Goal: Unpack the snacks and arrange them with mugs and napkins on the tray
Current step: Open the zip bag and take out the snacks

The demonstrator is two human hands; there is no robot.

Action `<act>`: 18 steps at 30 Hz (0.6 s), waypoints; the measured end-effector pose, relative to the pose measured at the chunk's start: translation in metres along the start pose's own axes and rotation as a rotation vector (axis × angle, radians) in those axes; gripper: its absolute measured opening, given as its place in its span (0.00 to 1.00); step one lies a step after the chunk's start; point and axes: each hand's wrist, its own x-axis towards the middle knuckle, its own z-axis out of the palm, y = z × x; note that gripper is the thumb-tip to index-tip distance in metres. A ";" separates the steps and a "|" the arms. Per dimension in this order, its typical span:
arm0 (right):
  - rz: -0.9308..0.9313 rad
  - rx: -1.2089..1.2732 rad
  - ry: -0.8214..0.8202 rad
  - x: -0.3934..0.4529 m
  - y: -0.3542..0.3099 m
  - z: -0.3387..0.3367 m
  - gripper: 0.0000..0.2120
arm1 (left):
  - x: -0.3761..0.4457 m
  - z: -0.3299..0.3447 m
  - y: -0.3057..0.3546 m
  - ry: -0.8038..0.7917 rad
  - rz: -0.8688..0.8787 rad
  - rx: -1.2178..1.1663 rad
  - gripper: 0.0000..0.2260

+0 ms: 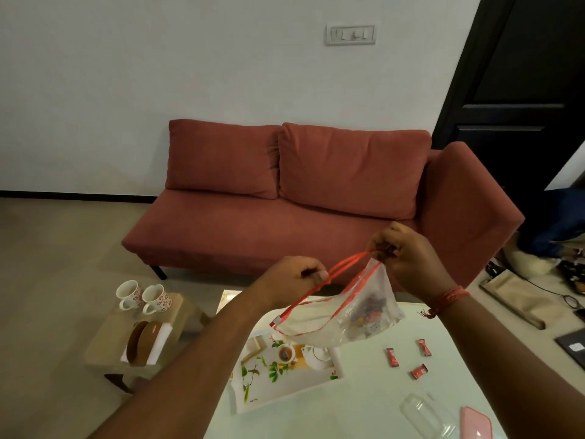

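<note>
Clear plastic with a red zip edge, the snack bag [342, 315] hangs in the air above the floral tray [278, 378], its long zip line slanting from lower left up to the right and its mouth facing up. Left hand [297, 280] and right hand [408, 258] each pinch one side of the zip strip, fingers clamped on it. Right of the tray three red wrapped snacks [408, 359] lie on the pale table [364, 403]; left of it, two flowered mugs [144, 296] and white napkins [158, 340] sit on a low stool [101, 346].

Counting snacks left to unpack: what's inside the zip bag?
Through the clear zip bag, held open by left hand and right hand, a small cluster of wrapped snacks shows; their number is unclear.
</note>
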 end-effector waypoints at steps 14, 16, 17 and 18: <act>-0.173 -0.130 -0.176 -0.035 -0.019 0.038 0.06 | -0.001 0.014 0.021 -0.005 -0.062 -0.404 0.06; -0.159 -0.058 -0.153 -0.045 -0.027 0.048 0.06 | -0.001 0.015 0.022 0.022 -0.078 -0.421 0.06; -0.143 -0.038 -0.123 -0.048 -0.030 0.051 0.05 | -0.002 0.014 0.022 0.034 -0.084 -0.434 0.06; -0.130 -0.030 -0.087 -0.051 -0.032 0.054 0.04 | -0.004 0.014 0.024 0.044 -0.088 -0.440 0.06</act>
